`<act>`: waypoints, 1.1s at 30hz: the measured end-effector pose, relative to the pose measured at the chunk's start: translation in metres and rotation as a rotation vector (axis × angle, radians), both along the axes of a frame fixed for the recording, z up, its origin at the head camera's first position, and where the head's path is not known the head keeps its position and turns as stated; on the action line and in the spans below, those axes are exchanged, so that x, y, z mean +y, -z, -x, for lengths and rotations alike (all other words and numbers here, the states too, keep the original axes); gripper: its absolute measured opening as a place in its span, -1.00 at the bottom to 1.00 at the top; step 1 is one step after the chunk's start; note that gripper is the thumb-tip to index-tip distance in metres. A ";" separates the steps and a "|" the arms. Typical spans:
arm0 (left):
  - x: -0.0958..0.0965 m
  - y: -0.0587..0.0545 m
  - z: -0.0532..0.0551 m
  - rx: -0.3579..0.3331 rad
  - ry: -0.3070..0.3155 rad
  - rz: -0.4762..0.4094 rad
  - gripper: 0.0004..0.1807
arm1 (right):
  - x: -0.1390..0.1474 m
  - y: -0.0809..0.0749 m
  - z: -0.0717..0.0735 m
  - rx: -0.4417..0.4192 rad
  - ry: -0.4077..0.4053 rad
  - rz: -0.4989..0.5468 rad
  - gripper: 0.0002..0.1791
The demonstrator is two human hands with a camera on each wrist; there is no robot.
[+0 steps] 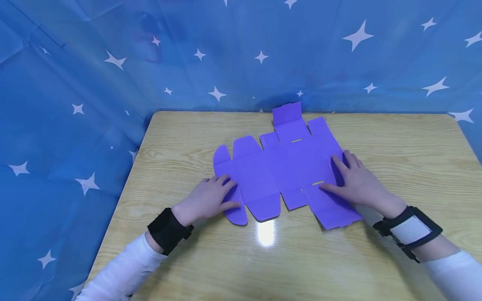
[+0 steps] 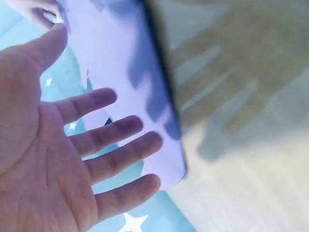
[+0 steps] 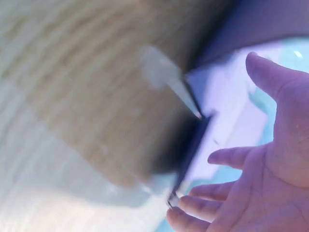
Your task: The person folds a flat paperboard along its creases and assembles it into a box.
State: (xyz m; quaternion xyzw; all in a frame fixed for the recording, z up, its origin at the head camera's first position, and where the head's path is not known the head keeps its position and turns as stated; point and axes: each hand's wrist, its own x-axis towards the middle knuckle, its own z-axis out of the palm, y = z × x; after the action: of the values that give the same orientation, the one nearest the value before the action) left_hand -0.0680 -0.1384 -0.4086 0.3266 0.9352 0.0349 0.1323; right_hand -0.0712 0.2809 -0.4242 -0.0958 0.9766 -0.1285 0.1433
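Note:
A purple cardboard box blank [image 1: 256, 173] lies unfolded on the wooden table, its flaps spread out and narrow slots showing the wood through them. At its left end, my left hand [image 1: 208, 196] reaches over the rounded flap with fingers loosely bent. In the left wrist view that hand [image 2: 72, 140] has its fingers apart beside the purple sheet [image 2: 116, 58]. My right hand [image 1: 357, 182] is at the right end, thumb and fingers spread over the side panel, which stands slightly raised. The right wrist view shows the right hand's [image 3: 251, 179] fingertips by the cardboard edge.
The wooden table [image 1: 399, 138] extends around the cardboard on all sides. A blue cloth with white stars [image 1: 233, 37] hangs behind the table and down its left side. One flap at the back stands up near the table's far edge.

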 end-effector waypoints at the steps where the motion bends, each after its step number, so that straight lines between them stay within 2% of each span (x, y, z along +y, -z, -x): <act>1: 0.001 -0.003 0.004 -0.001 -0.011 -0.020 -0.27 | 0.003 -0.004 -0.002 -0.004 0.018 0.009 0.18; 4: 0.007 -0.011 0.023 -0.022 -0.058 -0.101 -0.27 | 0.013 -0.016 -0.014 -0.002 0.080 0.052 0.17; 7: 0.013 -0.014 0.044 -0.036 -0.139 -0.175 -0.25 | 0.019 -0.024 -0.033 0.034 0.121 0.070 0.12; 11: 0.018 -0.009 0.071 -0.029 -0.240 -0.221 -0.24 | 0.019 -0.024 -0.058 0.046 0.158 0.089 0.06; 15: 0.023 0.000 0.088 -0.044 -0.285 -0.201 -0.23 | 0.014 -0.019 -0.074 0.005 0.194 0.135 -0.04; 19: 0.031 0.005 0.095 -0.058 -0.317 -0.170 -0.25 | 0.010 -0.012 -0.084 -0.010 0.213 0.217 -0.23; 24: 0.037 0.005 0.099 -0.005 -0.342 -0.160 -0.47 | 0.011 -0.004 -0.086 0.024 0.222 0.278 -0.43; 28: 0.032 0.005 0.100 -0.030 -0.367 -0.225 -0.67 | 0.021 0.000 -0.074 0.044 0.245 0.300 -0.53; 33: 0.023 0.007 0.091 -0.155 -0.364 -0.353 -0.73 | 0.041 -0.001 -0.049 0.039 0.282 0.339 -0.55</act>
State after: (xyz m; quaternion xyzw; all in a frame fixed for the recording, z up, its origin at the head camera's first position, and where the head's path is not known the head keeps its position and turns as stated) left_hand -0.1594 -0.1156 -0.4155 0.1672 0.9451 0.2457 0.1358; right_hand -0.0222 0.3218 -0.4231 0.0167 0.9474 -0.3077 0.0869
